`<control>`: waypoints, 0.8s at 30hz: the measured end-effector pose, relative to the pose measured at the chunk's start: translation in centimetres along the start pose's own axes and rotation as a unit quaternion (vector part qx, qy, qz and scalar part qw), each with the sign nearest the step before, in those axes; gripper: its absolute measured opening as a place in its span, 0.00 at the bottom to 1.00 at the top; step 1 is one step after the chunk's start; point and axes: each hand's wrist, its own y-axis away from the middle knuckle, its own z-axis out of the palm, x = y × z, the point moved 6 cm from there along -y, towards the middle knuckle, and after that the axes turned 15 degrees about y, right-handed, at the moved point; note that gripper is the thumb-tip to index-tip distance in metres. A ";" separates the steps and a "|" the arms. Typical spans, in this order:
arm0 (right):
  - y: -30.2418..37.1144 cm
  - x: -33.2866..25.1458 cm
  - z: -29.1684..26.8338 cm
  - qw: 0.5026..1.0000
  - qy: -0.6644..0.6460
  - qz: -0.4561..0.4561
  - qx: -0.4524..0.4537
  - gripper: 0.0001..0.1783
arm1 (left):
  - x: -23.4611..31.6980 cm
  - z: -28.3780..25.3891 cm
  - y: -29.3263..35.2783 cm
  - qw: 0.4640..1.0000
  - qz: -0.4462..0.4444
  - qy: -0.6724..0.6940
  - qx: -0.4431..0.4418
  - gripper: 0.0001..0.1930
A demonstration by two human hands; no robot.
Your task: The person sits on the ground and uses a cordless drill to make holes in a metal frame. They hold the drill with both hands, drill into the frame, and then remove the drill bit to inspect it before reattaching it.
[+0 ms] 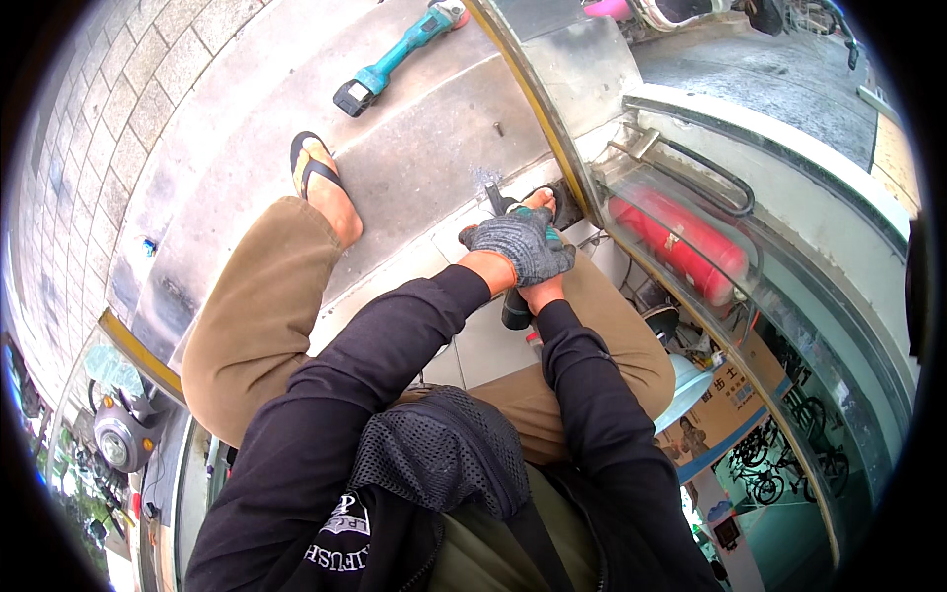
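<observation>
My left hand [523, 245], in a grey knitted glove, is wrapped over the top of a teal and black cordless power tool [516, 311]. Behind it, my right hand [542, 294] is closed around the tool's grip; the glove hides most of those fingers. A black front end of the tool points at the seam where the light tiles meet the grey stone step [424, 168]. Pale crumbs [485, 178] lie on the stone by that tip. The glove covers most of the tool's body, so its exact kind cannot be made out.
Another teal cordless tool [400, 54] with a black battery lies on the step, far ahead. A small bolt-like piece [498, 128] rests nearer. Glass door panels with yellowed edges stand on both sides. Right, behind glass, are a red fire extinguisher [681, 242] and a cardboard box [725, 405].
</observation>
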 end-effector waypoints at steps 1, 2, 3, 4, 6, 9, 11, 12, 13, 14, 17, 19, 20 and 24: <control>0.0 -0.2 -0.1 1.000 -0.006 0.002 -0.012 0.28 | 0.0 -0.1 0.1 1.000 -0.002 -0.002 -0.001 0.42; 0.0 -0.2 0.0 1.000 -0.010 0.003 -0.025 0.29 | 0.0 0.0 0.1 1.000 0.000 -0.002 0.002 0.42; 0.0 -0.3 -0.1 1.000 -0.013 -0.003 -0.021 0.28 | 0.1 -0.1 0.1 1.000 0.004 -0.003 0.005 0.42; 0.1 -0.2 -0.1 0.999 -0.020 0.003 -0.025 0.27 | 0.2 0.0 0.1 1.000 0.007 -0.003 0.007 0.42; 0.0 -0.6 -0.2 0.998 -0.038 0.018 -0.042 0.26 | -0.3 0.1 -0.2 1.000 0.017 -0.003 0.017 0.43; -0.1 -0.2 0.1 0.996 -0.075 0.016 -0.036 0.25 | -0.5 0.4 -0.4 0.999 0.033 0.001 0.026 0.43; 0.0 0.1 0.3 0.997 -0.075 0.005 -0.029 0.24 | -0.5 0.5 -0.4 1.000 0.024 0.001 0.016 0.43; 0.0 0.1 0.3 0.998 -0.062 0.003 -0.031 0.24 | -0.3 0.2 -0.3 1.000 0.020 0.000 0.013 0.43; 0.1 0.1 0.4 0.997 -0.064 0.002 -0.030 0.24 | -0.2 0.1 -0.2 1.000 0.014 -0.001 0.008 0.43; 0.0 0.3 0.5 0.998 -0.064 0.000 -0.028 0.24 | -0.2 0.1 -0.1 1.000 0.014 -0.002 0.007 0.43; -0.1 0.4 0.9 0.997 -0.067 -0.001 -0.026 0.24 | -0.4 0.2 -0.1 0.999 0.028 0.000 0.025 0.43; -0.3 0.2 0.9 0.999 -0.025 -0.007 -0.032 0.24 | -0.8 0.4 -0.3 0.999 0.032 -0.001 0.030 0.43; -0.2 0.8 1.2 1.000 -0.009 -0.008 -0.029 0.24 | -0.6 0.3 -0.2 0.999 0.030 -0.002 0.021 0.43; -0.2 0.8 1.3 1.000 -0.007 -0.010 -0.018 0.23 | 0.1 -0.1 0.3 1.000 0.020 -0.001 0.009 0.43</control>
